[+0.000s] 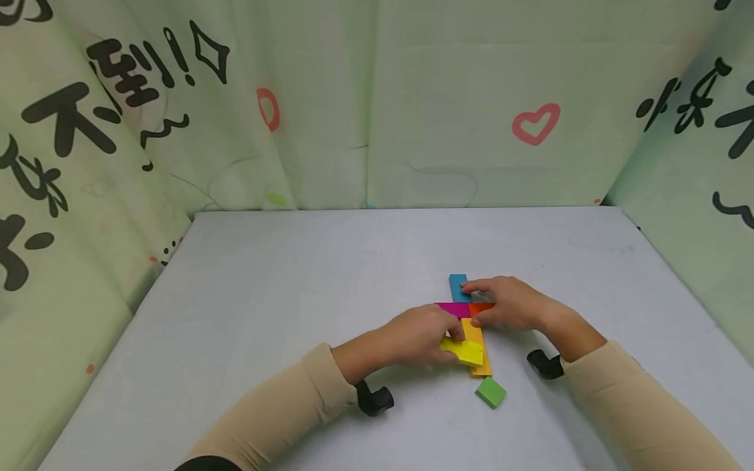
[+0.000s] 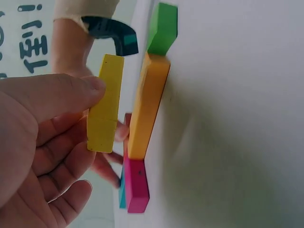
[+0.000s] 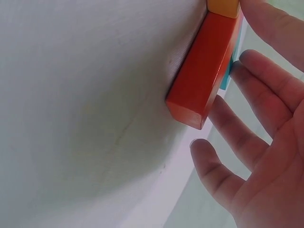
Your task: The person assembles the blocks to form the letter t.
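Observation:
My left hand (image 1: 415,335) pinches a yellow block (image 2: 107,104) between thumb and fingers, raised off the table beside an orange block (image 2: 151,104). Fingers of my right hand (image 1: 514,305) are spread and loosely bent around the far end of the layout. One fingertip is at the blue block (image 1: 457,286); the thumb is by the orange block's far end. A magenta block (image 1: 452,310) and a red block (image 3: 204,66) lie side by side between blue and orange. At the orange block's near end sits a green block (image 1: 491,392), turned at an angle.
The blocks lie on a white table (image 1: 306,261). Pale green curtains (image 1: 424,104) with dark lettering and red hearts hang behind it and along both sides. Black camera mounts (image 1: 374,399) stick out below the wrists.

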Motion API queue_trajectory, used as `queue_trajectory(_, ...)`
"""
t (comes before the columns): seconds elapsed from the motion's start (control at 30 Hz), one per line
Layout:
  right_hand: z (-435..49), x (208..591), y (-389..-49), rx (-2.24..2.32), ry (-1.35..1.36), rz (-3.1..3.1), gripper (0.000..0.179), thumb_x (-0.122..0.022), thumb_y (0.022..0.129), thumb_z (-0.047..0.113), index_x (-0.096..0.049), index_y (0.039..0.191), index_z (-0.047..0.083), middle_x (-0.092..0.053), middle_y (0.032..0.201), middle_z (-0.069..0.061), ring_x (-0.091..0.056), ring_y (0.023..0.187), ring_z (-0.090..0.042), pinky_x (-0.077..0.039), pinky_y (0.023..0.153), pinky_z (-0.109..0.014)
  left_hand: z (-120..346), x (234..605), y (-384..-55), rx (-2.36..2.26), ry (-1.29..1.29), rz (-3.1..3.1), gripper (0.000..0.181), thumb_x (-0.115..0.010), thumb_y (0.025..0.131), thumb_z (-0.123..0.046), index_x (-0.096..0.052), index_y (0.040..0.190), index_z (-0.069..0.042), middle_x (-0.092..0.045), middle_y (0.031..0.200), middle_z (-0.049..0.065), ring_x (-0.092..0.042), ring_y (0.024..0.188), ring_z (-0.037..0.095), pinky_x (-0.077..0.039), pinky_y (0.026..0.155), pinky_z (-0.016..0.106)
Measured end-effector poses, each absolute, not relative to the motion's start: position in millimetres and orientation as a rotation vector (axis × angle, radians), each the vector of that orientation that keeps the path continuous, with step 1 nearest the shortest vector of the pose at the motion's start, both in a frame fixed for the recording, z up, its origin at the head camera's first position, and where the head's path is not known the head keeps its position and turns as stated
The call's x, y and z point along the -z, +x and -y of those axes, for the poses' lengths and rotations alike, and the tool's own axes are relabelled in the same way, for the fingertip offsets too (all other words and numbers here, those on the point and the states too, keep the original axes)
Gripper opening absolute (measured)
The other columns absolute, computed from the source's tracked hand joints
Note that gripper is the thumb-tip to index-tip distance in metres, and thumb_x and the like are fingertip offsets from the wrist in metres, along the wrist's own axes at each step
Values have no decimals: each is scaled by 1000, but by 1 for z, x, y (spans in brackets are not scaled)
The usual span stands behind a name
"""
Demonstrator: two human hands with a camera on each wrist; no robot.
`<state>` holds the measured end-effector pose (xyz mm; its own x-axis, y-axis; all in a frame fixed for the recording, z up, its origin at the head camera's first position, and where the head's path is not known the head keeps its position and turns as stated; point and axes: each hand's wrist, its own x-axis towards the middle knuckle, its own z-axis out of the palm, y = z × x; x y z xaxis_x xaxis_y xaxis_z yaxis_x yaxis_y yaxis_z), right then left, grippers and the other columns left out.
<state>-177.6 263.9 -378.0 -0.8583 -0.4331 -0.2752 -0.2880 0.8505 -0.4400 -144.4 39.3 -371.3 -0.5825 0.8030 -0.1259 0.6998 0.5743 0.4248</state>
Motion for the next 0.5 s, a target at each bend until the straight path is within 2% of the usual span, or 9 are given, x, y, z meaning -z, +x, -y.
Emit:
queue_trajectory(0.23,-265,379,-178,572,-549,-2656,60,-79,86,29,-58,139,8,-55,139,-24,-45,128,-47,-42,98,-64,-54,374,-131,-474,1320,-2449,30,-81,86,-27,-73,113,-15,-67,100,-11,-54,91,2,-42,80,9)
queue_trajectory(0.5,-264,378,-177,565,-545,-2661,60,-79,86,28,-59,139,8,-54,140,-24,-45,129,-47,-42,98,-64,-68,378,-121,-466,1374,-2391,28,-79,88,-30,-74,113,-17,-67,97,-14,-54,89,-1,-40,81,8)
